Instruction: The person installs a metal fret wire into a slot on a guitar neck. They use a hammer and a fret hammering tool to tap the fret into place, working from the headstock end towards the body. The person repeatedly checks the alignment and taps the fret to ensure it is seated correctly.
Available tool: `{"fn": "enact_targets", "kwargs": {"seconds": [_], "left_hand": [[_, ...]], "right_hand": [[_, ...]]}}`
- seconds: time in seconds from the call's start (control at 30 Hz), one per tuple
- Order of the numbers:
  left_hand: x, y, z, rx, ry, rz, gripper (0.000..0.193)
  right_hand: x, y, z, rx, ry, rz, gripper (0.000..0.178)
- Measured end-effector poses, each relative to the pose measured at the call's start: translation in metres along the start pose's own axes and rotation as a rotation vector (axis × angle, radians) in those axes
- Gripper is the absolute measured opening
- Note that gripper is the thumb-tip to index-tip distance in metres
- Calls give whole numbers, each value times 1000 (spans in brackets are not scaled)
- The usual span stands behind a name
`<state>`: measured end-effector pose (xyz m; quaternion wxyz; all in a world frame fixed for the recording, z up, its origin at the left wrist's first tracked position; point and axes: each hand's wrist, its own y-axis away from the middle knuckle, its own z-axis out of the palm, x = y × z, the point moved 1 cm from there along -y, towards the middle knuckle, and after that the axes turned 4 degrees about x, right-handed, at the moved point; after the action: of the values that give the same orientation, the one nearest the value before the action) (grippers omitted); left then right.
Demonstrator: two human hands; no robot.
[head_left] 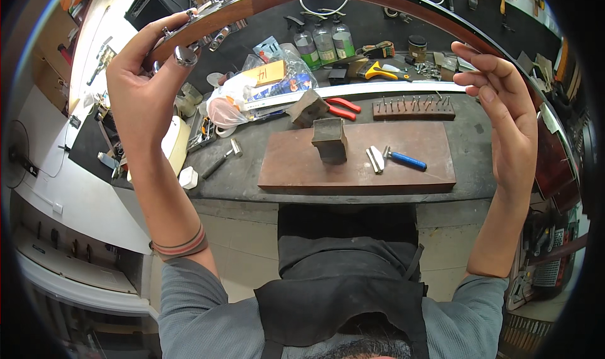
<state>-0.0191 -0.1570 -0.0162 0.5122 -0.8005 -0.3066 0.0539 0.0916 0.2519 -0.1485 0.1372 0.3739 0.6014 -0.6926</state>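
A guitar [265,0] arcs across the top of the head view, its headstock at the left and its dark red body at the far right. My left hand [146,85] is closed round the headstock, with the thumb at a shiny metal tuning peg [185,56]. At the right, my right hand [504,104] is raised beside the neck near the body. Its fingers are loosely bent and apart, and nothing shows between them. Whether that hand touches the guitar is hard to see.
On the dark bench, a brown wooden board [283,160] carries a dark block [330,142] and a blue-handled tool [406,160]. Behind are another block [308,109], red-handled pliers [343,107], a rack of small bits [413,109], spray bottles [324,44] and plastic bags [230,104]. A hammer [222,159] lies left.
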Motion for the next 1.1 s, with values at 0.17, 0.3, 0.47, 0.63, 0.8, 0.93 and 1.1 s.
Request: {"fn": "enact_targets", "kwargs": {"seconds": [0.17,0.3,0.47,0.63,0.8,0.93,1.1], "left_hand": [[-1,3,3,6,10,-26,40],[-2,6,7,54,14,-29,40],[-7,10,8,23,-49,-33,48],[-13,21,22,39,52,20,47],[-36,65,43,10,99,-118,56],[-78,125,63,-43,198,-253,55],[-116,187,93,-129,139,-274,58]], "right_hand": [[4,0,-3,-6,10,16,37],[6,-1,-2,-16,9,25,37],[8,0,-1,-13,20,60,37],[15,6,1,-51,-24,125,34],[25,20,12,-188,-93,252,30],[54,45,21,-276,-116,400,31],[79,72,36,-381,55,497,29]]}}
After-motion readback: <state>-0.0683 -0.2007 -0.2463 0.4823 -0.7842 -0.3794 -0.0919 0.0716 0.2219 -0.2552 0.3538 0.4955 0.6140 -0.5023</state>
